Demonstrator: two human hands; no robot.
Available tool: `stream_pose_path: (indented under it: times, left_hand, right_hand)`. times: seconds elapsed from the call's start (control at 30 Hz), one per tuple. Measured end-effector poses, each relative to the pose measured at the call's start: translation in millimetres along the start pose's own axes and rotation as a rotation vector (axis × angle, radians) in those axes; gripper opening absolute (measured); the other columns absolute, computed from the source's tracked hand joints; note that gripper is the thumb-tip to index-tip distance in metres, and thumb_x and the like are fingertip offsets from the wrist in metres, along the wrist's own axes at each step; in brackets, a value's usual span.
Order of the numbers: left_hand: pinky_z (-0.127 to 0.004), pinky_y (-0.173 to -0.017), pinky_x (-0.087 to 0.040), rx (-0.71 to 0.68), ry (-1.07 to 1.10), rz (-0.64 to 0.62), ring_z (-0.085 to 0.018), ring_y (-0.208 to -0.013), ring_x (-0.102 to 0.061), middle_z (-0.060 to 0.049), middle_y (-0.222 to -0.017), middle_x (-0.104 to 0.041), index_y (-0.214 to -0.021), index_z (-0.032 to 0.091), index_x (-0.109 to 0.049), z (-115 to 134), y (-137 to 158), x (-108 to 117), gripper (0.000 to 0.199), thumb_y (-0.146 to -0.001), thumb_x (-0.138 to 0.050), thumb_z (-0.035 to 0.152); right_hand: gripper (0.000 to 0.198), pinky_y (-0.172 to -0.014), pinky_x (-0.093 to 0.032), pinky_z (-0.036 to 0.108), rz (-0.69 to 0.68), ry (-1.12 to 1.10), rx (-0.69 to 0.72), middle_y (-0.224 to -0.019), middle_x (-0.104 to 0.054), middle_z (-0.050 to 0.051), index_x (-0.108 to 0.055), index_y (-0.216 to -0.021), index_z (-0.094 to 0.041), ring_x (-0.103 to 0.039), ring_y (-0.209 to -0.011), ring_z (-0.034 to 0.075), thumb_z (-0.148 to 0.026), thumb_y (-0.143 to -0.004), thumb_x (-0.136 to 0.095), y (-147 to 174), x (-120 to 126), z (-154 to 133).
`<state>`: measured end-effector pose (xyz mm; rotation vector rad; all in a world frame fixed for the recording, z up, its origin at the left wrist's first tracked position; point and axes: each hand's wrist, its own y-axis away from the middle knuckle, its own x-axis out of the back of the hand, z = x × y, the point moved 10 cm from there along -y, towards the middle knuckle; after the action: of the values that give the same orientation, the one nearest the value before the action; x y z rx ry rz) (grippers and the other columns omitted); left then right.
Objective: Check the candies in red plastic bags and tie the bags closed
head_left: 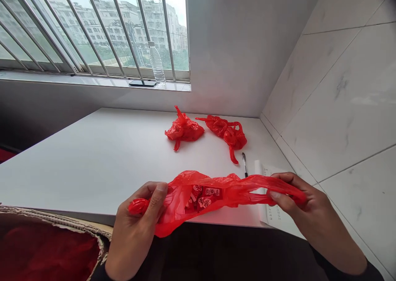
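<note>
A thin red plastic bag (176,221) is stretched sideways between my two hands at the near edge of the white table (123,157). My left hand (139,221) is closed on one end of it, with a bunched red piece poking out past the fingers. At the other side my right hand (303,206) grips the bag's handles, thumb below and fingers behind. Through the open mouth show several small red packets (204,196) with white printed characters.
Two tied red plastic bags, one left (185,128) and one right (227,134), lie toward the wall. A pen (244,164) and printed paper (278,215) are at right. A cardboard box (102,231) holds red material. A bottle (156,64) and dark phone-like slab (142,83) occupy the windowsill.
</note>
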<state>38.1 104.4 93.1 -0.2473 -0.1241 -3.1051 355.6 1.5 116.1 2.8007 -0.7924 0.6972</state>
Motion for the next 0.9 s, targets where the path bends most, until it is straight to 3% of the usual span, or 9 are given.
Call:
stream_pose_path:
  times: [0.13, 0.23, 0.43, 0.63, 0.9]
  left_hand:
    - [-0.017, -0.045, -0.030, 0.024, 0.049, -0.036, -0.007, -0.052, -0.031, 0.005, -0.054, -0.038, -0.070, 0.019, -0.059, -4, -1, -2, 0.043, -0.081, -0.067, 0.060]
    - [-0.015, -0.046, -0.032, 0.046, 0.118, -0.065, -0.006, -0.051, -0.032, 0.006, -0.055, -0.042, -0.081, 0.019, -0.065, -9, -1, -5, 0.041, -0.080, -0.070, 0.059]
    - [-0.014, -0.058, -0.049, 0.036, 0.166, -0.114, -0.010, -0.068, -0.057, 0.000, -0.082, -0.068, -0.101, 0.022, -0.072, -21, -6, -4, 0.042, -0.078, -0.074, 0.057]
    - [-0.012, -0.056, -0.046, 0.043, 0.143, -0.092, -0.010, -0.063, -0.052, 0.005, -0.057, -0.047, -0.107, 0.024, -0.073, -19, -2, 0, 0.043, -0.079, -0.073, 0.056]
    - [-0.022, -0.072, -0.057, 0.049, 0.130, -0.123, -0.020, -0.082, -0.068, -0.002, -0.089, -0.074, -0.115, 0.027, -0.071, -11, 4, -4, 0.049, -0.073, -0.079, 0.052]
  right_hand:
    - [0.027, -0.067, -0.048, 0.023, 0.018, -0.020, -0.010, -0.083, -0.067, -0.002, -0.065, -0.093, -0.028, -0.061, -0.079, 0.017, -0.054, -0.087, -0.064, 2, 2, 2]
    - [0.032, -0.071, -0.048, 0.025, 0.026, -0.050, 0.019, -0.079, -0.066, -0.001, -0.066, -0.093, -0.027, -0.062, -0.083, 0.019, -0.058, -0.090, -0.059, 0, 3, 3]
    - [0.035, -0.073, -0.049, 0.028, 0.046, -0.070, 0.048, -0.079, -0.066, 0.000, -0.069, -0.095, -0.027, -0.063, -0.081, 0.020, -0.059, -0.093, -0.057, 1, 6, 2]
    - [0.037, -0.076, -0.051, 0.031, 0.021, -0.082, 0.062, -0.080, -0.066, 0.001, -0.069, -0.095, -0.027, -0.063, -0.079, 0.021, -0.061, -0.094, -0.054, 2, 5, 4]
    - [0.038, -0.072, -0.054, 0.033, 0.017, -0.065, 0.083, -0.080, -0.066, 0.002, -0.069, -0.096, -0.025, -0.064, -0.077, 0.022, -0.060, -0.095, -0.052, 0, 4, 8]
